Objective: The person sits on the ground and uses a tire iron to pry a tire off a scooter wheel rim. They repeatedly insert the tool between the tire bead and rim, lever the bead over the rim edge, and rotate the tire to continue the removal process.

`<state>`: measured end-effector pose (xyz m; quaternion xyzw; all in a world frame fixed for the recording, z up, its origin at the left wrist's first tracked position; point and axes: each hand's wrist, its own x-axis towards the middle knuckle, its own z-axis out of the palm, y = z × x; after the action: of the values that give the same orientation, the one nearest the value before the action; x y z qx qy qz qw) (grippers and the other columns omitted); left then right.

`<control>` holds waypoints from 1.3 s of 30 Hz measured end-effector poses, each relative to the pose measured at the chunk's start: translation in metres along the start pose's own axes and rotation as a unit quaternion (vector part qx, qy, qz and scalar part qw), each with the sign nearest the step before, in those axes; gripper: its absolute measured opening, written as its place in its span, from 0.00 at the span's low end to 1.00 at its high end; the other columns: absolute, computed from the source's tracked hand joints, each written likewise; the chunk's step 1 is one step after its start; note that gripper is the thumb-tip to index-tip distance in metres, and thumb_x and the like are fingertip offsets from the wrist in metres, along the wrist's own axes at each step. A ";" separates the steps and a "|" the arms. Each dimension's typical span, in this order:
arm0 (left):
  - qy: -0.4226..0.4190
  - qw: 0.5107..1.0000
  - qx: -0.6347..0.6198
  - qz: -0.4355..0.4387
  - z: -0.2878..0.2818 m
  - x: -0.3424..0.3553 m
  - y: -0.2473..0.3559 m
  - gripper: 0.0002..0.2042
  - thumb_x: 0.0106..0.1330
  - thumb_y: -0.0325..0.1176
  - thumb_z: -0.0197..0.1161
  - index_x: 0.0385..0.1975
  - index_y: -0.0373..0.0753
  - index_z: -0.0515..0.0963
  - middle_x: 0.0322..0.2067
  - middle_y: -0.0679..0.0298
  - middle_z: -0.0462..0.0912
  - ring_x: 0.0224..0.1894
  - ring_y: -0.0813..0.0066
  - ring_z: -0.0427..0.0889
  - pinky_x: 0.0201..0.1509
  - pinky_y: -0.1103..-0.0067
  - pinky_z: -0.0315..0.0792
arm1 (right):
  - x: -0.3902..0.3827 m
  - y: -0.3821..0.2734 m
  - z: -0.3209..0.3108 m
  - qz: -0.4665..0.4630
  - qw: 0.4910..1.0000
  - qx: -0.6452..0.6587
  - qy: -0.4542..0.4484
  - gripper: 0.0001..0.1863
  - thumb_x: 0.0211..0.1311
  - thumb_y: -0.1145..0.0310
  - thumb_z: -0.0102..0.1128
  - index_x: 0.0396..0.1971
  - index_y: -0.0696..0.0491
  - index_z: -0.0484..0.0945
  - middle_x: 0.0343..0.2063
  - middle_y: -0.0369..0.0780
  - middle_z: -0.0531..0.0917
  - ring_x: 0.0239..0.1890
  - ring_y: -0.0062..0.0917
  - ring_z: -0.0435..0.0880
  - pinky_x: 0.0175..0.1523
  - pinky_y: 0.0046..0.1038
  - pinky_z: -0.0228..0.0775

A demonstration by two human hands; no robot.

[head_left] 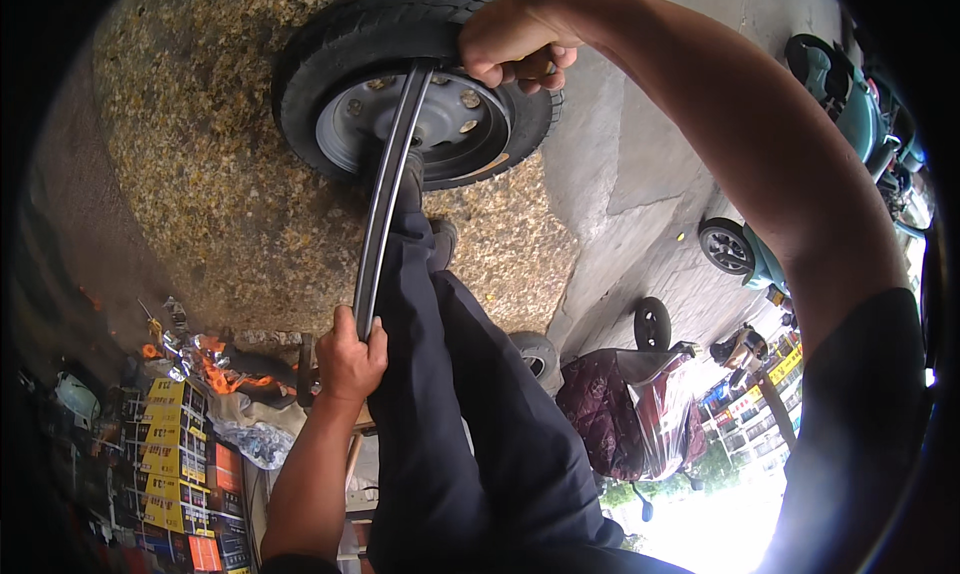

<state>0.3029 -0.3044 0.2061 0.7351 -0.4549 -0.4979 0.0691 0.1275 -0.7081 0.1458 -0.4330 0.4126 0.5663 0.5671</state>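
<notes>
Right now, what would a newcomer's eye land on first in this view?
Most likely the long metal bar, gripped near its lower end by the left hand and running up to the black tire at top centre, where the right hand is at the tire's edge. Next, perhaps, the stacked yellow and black boxes at lower left and the dark red cover at lower right.

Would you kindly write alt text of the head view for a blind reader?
A person's left hand grips a long metal bar whose far end meets a black tyre on a grey wheel rim, while the right hand curls at the tyre's edge. The tyre rests on speckled ground, with yellow boxes at lower left and scooters at right.
</notes>
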 end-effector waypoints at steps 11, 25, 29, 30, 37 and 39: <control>-0.010 0.999 0.016 -0.027 -0.002 -0.005 0.001 0.11 0.64 0.33 0.64 0.34 0.36 0.68 0.19 0.48 0.80 0.25 0.40 0.82 0.27 0.55 0.73 | -0.027 -0.004 0.034 0.037 0.993 -0.029 0.112 0.06 0.47 0.68 0.51 0.16 0.49 0.64 0.15 0.39 0.71 0.14 0.22 0.69 0.20 0.25 0.54; -0.014 0.998 0.046 -0.025 -0.003 -0.008 -0.002 0.12 0.64 0.35 0.64 0.35 0.35 0.69 0.19 0.45 0.80 0.25 0.38 0.81 0.28 0.53 0.73 | -0.036 0.024 0.062 -0.063 0.988 0.005 0.143 0.09 0.62 0.65 0.48 0.37 0.52 0.74 0.28 0.36 0.73 0.29 0.24 0.74 0.33 0.30 0.76; -0.008 0.998 0.052 -0.026 -0.003 -0.010 -0.004 0.13 0.63 0.36 0.64 0.34 0.35 0.69 0.19 0.44 0.80 0.25 0.38 0.81 0.28 0.53 0.73 | -0.035 0.026 0.057 -0.072 0.989 -0.005 0.132 0.15 0.68 0.63 0.47 0.45 0.55 0.77 0.35 0.38 0.76 0.32 0.24 0.76 0.32 0.29 0.79; -0.009 0.999 0.048 -0.024 -0.003 -0.010 -0.004 0.13 0.63 0.36 0.64 0.34 0.35 0.69 0.19 0.44 0.80 0.25 0.38 0.81 0.27 0.53 0.73 | -0.035 0.026 0.057 -0.077 0.988 -0.019 0.129 0.17 0.69 0.61 0.47 0.46 0.56 0.78 0.38 0.39 0.77 0.34 0.25 0.77 0.33 0.30 0.81; -0.014 0.998 0.044 -0.033 -0.003 -0.012 -0.006 0.12 0.63 0.36 0.64 0.32 0.36 0.68 0.18 0.46 0.80 0.23 0.40 0.82 0.26 0.55 0.74 | -0.038 0.029 0.062 -0.080 0.983 -0.021 0.165 0.20 0.66 0.61 0.51 0.44 0.62 0.83 0.44 0.46 0.83 0.38 0.34 0.86 0.37 0.34 0.85; -0.015 0.998 0.055 -0.036 -0.003 -0.012 -0.006 0.12 0.63 0.36 0.64 0.32 0.36 0.69 0.18 0.47 0.80 0.23 0.41 0.82 0.26 0.55 0.74 | -0.037 0.028 0.061 -0.080 0.984 -0.022 0.159 0.21 0.66 0.61 0.50 0.46 0.62 0.82 0.45 0.46 0.83 0.39 0.35 0.86 0.37 0.33 0.85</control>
<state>0.3076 -0.2933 0.2117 0.7462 -0.4557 -0.4854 0.0039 0.0972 -0.6604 0.1983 -0.5615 0.4490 0.4517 0.5283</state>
